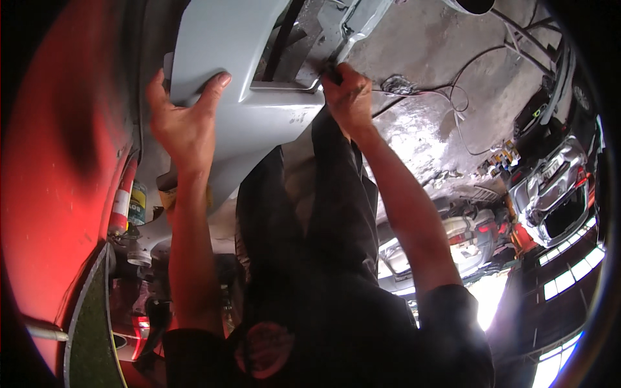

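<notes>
A grey car body panel (223, 39) with an angular opening fills the upper middle of the view. My left hand (184, 136) grips its left side, the thumb lying on the smooth face and the forefinger at the edge; the other fingers are mostly hidden. At the lower right corner of the opening, my right hand (350, 100) is closed. Something small and dark shows at its fingertips, too little of it to name. Metal framework (317, 48) is visible through and beside the opening.
Close on the left is a red car body panel (45, 161). Cans and a red-and-white bottle (123, 200) stand near it. A cable (462, 97) loops over the concrete floor (420, 58) at right. A damaged silver car (550, 187) is farther off.
</notes>
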`<state>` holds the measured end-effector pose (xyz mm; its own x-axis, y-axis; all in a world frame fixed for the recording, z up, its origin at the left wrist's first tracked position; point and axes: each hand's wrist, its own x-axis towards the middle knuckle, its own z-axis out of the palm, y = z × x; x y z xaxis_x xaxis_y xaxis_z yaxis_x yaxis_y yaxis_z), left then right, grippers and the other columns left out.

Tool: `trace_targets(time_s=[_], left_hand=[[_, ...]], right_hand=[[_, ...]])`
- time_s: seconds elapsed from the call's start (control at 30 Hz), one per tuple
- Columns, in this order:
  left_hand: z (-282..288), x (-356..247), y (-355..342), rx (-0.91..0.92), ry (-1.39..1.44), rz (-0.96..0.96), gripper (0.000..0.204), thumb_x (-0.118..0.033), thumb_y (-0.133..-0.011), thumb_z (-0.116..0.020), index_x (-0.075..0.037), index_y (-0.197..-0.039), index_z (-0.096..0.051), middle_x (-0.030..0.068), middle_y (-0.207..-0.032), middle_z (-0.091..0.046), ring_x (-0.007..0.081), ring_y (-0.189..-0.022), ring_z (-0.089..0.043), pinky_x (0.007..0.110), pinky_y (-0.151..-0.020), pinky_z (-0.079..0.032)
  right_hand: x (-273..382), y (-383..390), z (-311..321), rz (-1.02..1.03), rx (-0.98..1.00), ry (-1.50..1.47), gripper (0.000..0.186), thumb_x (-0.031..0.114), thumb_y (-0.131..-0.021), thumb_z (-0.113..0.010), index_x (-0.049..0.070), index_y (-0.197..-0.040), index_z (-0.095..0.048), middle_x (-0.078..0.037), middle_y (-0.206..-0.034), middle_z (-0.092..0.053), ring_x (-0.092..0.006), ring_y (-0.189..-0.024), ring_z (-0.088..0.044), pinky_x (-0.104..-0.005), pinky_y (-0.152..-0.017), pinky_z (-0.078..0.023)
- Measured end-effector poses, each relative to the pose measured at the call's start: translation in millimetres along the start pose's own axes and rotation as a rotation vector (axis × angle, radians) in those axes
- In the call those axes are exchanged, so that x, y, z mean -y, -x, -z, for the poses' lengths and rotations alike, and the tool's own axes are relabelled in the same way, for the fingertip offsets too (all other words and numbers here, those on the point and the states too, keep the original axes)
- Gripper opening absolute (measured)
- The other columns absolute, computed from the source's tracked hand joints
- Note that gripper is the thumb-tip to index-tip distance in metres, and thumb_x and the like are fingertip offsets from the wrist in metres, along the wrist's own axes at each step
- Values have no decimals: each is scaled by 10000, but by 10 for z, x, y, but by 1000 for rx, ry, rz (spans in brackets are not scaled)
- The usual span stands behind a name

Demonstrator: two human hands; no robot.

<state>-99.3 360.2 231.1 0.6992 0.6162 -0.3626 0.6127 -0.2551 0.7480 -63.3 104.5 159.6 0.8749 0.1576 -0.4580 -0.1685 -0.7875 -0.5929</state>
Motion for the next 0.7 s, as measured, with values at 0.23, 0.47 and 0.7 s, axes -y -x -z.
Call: trace_targets(time_s=[0.23,0.47,0.7], left_hand=[[1,-22,-35,15,41,-22,697,-68,-788,-915,109,-1325,-506,152,-1160,-687,211,-1007,-682,338,-933,-560],[-1,-25,-12,19,19,4,694,-82,-787,-918,108,-1318,-514,148,-1175,-667,206,-1023,-669,337,-918,-558],[-5,9,-40,22,41,-27,676,-88,-800,-910,97,-1320,-519,142,-1178,-661,209,-1017,-670,335,-927,-550]], right_hand=[[-203,143,-211,-496,219,-284,235,195,-837,-641,-39,-844,-663,-255,-706,-613,-437,-664,-652,-471,-616,-519],[-156,3,-39,236,-43,79,194,165,-834,-684,-22,-827,-634,-224,-697,-611,-416,-652,-654,-477,-600,-501],[-140,185,-222,59,-23,-69,210,172,-849,-688,-14,-781,-618,-254,-752,-641,-470,-742,-654,-489,-636,-508]])
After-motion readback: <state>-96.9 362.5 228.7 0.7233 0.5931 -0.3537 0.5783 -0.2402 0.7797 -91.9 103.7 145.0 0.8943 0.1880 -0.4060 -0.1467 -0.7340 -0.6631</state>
